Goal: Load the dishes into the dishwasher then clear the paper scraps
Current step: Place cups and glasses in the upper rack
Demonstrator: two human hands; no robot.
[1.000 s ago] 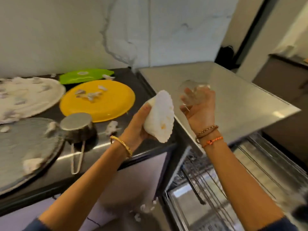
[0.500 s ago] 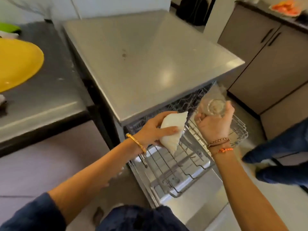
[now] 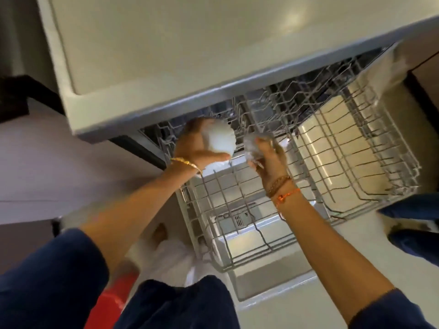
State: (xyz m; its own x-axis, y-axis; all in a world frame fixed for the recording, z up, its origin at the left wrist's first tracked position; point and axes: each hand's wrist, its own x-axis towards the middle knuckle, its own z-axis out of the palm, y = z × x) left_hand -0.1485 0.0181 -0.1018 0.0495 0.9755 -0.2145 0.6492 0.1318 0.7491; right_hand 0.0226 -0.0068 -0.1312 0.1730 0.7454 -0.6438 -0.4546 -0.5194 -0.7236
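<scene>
The left hand (image 3: 198, 146) has its grip curled round a white scallop-edged ceramic dish (image 3: 221, 138): stiff, smooth, likely chippable, best held by the rim. Just right, the right hand (image 3: 267, 157) clasps a clear glass tumbler (image 3: 253, 144), probably slippery and fragile, above the grey wire dishwasher rack (image 3: 344, 162).

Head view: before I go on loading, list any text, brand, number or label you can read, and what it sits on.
None can be read in this view.
Dishwasher rack: bare wire, no label showing.
Steel counter top: plain, no markings.
White bowl in the left hand and glass in the right hand: no print, both blurred.
Small vent-like panel on the door: marks too small to read.
</scene>
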